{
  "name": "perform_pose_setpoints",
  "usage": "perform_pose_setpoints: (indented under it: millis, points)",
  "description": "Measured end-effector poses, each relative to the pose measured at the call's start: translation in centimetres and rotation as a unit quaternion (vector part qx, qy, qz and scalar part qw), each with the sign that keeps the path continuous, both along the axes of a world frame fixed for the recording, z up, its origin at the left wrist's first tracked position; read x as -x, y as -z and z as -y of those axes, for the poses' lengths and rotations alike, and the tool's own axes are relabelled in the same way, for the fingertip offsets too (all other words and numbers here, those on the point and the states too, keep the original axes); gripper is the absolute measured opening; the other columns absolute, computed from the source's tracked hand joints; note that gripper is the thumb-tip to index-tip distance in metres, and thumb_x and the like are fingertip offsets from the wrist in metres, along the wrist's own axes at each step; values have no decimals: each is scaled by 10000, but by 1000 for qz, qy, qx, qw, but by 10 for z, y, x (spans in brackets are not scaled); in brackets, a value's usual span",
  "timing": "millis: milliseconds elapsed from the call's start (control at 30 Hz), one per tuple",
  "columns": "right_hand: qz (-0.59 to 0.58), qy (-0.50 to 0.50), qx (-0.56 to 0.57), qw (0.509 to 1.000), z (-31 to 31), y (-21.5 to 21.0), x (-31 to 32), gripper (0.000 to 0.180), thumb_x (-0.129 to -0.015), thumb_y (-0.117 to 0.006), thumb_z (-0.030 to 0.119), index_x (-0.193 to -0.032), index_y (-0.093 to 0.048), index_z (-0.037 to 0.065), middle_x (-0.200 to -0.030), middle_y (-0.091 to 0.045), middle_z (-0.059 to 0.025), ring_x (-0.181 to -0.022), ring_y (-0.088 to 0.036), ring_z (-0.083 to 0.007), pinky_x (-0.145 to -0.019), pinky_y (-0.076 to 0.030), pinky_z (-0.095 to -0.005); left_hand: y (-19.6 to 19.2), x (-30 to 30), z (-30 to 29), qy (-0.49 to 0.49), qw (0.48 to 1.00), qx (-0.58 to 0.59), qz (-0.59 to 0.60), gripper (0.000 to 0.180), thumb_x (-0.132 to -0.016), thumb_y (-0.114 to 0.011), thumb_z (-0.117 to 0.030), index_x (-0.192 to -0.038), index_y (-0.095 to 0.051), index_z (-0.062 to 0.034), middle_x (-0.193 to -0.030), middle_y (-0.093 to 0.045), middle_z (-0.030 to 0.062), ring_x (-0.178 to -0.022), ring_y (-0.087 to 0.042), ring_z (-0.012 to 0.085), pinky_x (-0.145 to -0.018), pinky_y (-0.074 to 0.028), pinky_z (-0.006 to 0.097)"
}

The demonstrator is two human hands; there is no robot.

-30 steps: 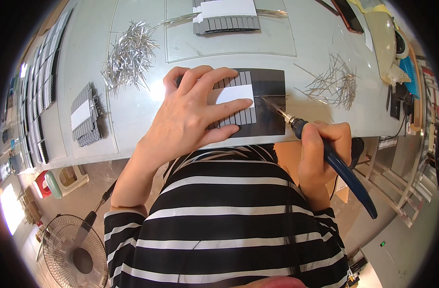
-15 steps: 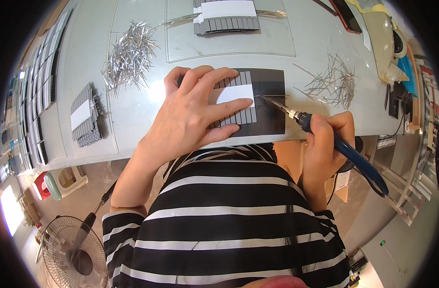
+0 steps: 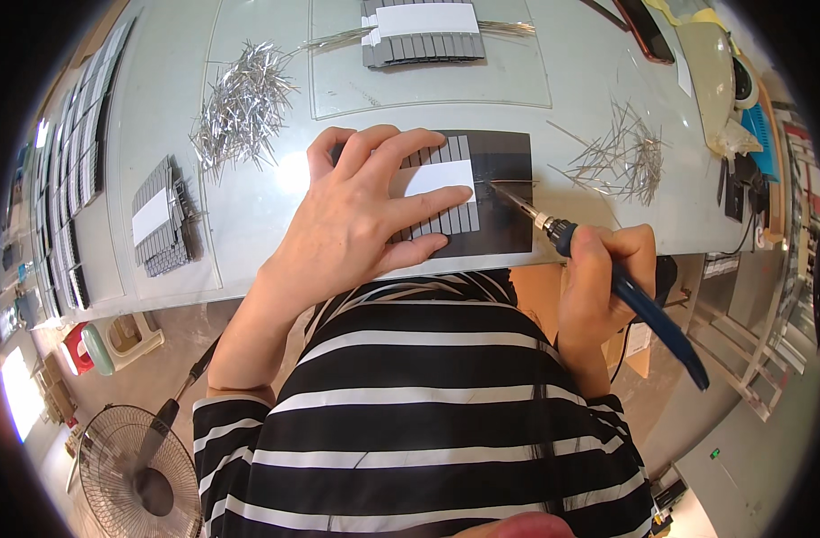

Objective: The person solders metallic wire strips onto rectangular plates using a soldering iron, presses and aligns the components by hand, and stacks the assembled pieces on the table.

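We see a navy-handled soldering iron (image 3: 658,325) slanting right of centre, its metal tip over the flat black rectangular board (image 3: 506,229) mid-frame, where a grey-slatted, white-banded piece (image 3: 437,177) lies.

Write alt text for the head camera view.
Right hand angles a blue soldering iron toward a black board; left hand, spread, rests on grey strips with a white band. Silvery wires lie piled on both sides.
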State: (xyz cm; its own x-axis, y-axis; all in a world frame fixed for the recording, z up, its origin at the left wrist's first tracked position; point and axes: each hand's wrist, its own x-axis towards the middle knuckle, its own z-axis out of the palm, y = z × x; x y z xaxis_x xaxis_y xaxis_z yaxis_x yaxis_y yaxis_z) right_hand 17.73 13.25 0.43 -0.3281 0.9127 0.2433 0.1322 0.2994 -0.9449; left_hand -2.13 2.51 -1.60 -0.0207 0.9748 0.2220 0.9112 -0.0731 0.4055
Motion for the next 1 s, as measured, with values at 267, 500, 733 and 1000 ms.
perform_pose_setpoints:
  millis: [267,500,733,1000]
  points:
    - [105,-116,-178,972,2,-5,-9,201,-845,-689,49,-816,-493,13,-600,-563,-104,-471,-547,-186,-462,-439,-303,0,0,0,0,1000,3,-3,413,-714,-751,-315,-1124,-725,-269,-1338,-525,62,-1151,-467,298,-996,-285,456]
    - [134,-172,-206,954,-8,-15,-3,180,-789,-708,22,-767,-530,29,-577,-525,-100,-463,-543,-269,-456,-446,-326,-1,0,-1,0,1000,4,-1,411,-714,-749,-319,-1120,-724,-268,-1344,-517,60,-1161,-462,303,-1001,-286,457]
    - [72,-138,-88,984,-17,-12,-6,200,-821,-673,2,-734,-494,20,-590,-570,-82,-494,-525,-118,-458,-416,-271,-1,-1,0,-4,1000,10,3,397,-722,-744,-321,-1114,-726,-261,-1339,-520,58,-1159,-461,306,-1010,-278,457]
    - [-51,5,10,999,-16,14,-3,184,-803,-557,-2,-690,-414,29,-571,-425,1,-458,-323,-31,-415,-257,-202,-1,-2,0,0,1000,-1,-2,385,-730,-740,-328,-1110,-729,-265,-1334,-529,61,-1150,-465,299,-998,-275,452]
